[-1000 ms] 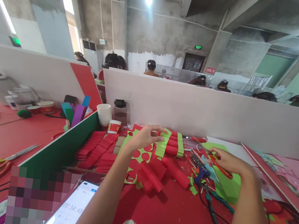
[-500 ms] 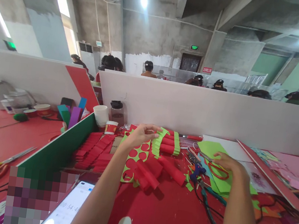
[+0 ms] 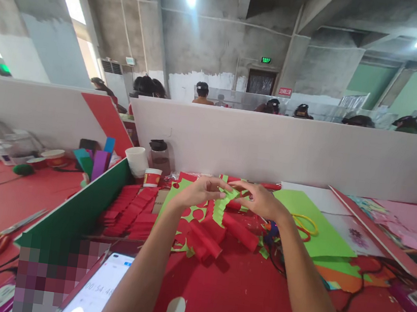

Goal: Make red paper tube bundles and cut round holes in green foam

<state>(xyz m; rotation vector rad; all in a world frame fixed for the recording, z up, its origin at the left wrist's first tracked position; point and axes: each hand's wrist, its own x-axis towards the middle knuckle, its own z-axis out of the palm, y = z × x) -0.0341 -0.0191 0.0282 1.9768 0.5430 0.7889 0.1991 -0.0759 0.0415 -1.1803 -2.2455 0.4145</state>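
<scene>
My left hand point(image 3: 202, 192) is closed, thumb and fingers pinching a piece of light green paper point(image 3: 230, 196) from its left side. From the right, my right hand point(image 3: 262, 202) meets it, its fingers closed on the same piece. Below them stands a row of red paper rolls with green zigzag edging point(image 3: 218, 211), partly hidden by my hands. Loose red paper rolls point(image 3: 205, 238) lie nearer to me. A green sheet with round red spots point(image 3: 198, 213) lies under my left wrist. Scissors with yellow and red handles point(image 3: 306, 225) rest right of my right forearm.
Green paper sheets point(image 3: 320, 237) lie at the right. Stacked red paper strips point(image 3: 132, 212) fill the left, beside a green divider point(image 3: 82, 206). A paper cup point(image 3: 152, 178) and a dark-lidded bottle point(image 3: 159, 154) stand by the white partition point(image 3: 233, 141). A phone point(image 3: 98, 290) lies front left.
My right hand has moved left from the scissors and green sheets to meet my left hand at the green paper. The scissors lie at a different angle, and the view has shifted slightly.
</scene>
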